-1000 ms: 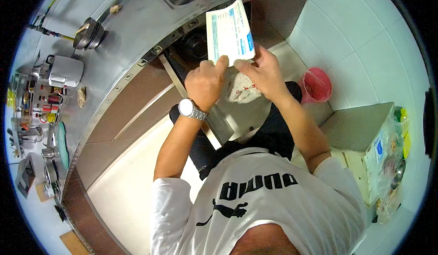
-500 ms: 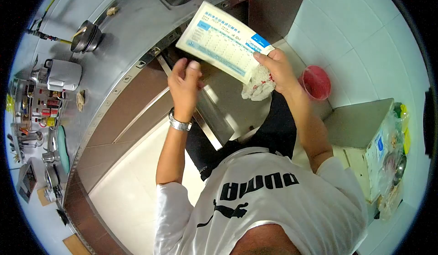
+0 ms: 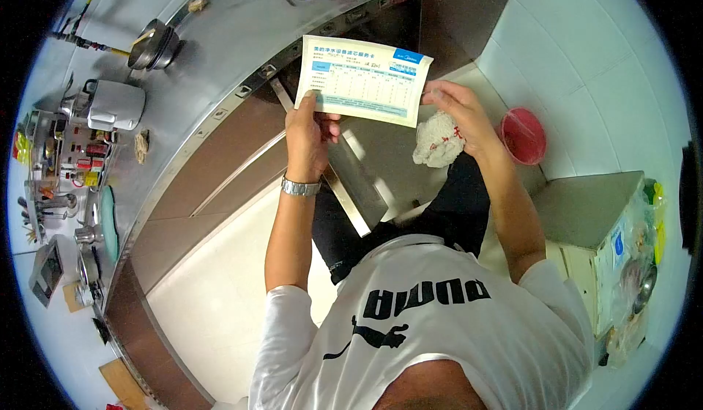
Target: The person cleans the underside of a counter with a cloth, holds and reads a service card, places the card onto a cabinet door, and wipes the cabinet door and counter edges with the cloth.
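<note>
Pinching a card (image 3: 362, 80) by its lower-left corner near the counter's front edge (image 3: 243, 90): left hand (image 3: 306, 133). Curled round a rag (image 3: 437, 143): right hand (image 3: 466, 114). The rag's rubbing might smudge the card.

A pale card (image 3: 362, 80) with blue print tilts a little. Near its corner is a bunched white cloth (image 3: 438, 142).

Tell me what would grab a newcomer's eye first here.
First comes the pale printed card with its blue corner, its lower left gripped by the left hand. Next, the white cloth with red marks bunched at the right hand, and the red bucket farther right. The white shirt, low in view, stands out for its black lettering.
</note>
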The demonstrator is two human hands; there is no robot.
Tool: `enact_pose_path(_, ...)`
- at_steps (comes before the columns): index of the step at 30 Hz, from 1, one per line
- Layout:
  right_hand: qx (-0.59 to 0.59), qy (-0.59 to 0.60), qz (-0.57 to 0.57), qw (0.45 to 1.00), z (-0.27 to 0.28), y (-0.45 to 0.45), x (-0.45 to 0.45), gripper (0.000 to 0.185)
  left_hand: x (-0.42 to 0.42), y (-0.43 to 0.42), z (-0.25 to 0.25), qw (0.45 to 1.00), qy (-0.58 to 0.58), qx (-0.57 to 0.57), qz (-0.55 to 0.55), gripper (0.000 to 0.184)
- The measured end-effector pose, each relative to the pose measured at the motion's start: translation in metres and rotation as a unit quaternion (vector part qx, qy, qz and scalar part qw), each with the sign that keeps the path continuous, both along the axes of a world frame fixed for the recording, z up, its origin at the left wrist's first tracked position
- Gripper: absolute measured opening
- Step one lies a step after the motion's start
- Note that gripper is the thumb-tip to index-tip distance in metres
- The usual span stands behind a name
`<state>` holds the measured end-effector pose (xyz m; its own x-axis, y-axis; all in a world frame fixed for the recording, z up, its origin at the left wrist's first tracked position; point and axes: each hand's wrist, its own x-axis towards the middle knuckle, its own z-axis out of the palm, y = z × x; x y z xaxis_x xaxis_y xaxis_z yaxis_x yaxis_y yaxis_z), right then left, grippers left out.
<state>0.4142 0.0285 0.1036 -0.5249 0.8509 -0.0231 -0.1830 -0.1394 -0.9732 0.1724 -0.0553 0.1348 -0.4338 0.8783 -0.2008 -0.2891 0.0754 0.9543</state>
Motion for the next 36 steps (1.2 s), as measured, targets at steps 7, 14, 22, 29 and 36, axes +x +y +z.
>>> enact_pose_path(7,-0.051,0.022,0.044,0.997,-0.010,-0.007,-0.006,0.029,0.001,0.001,-0.002,0.999,-0.039,0.022,0.020,0.032)
enact_pose_path(14,-0.034,0.047,0.048,0.997,-0.005,-0.011,-0.016,0.025,0.000,0.000,-0.003,0.999,-0.031,0.018,0.006,0.026)
enact_pose_path(22,-0.043,0.063,0.030,0.997,-0.004,-0.012,-0.019,0.021,0.001,0.001,-0.006,0.998,-0.060,0.000,0.002,0.031)
enact_pose_path(29,-0.059,0.068,0.007,0.996,-0.001,-0.012,-0.022,0.022,0.003,-0.002,-0.005,0.999,-0.045,-0.019,-0.006,0.030)
enact_pose_path(36,-0.048,0.074,0.031,0.996,-0.006,-0.008,-0.019,0.025,0.001,-0.001,-0.007,0.999,-0.048,-0.009,-0.016,0.032)
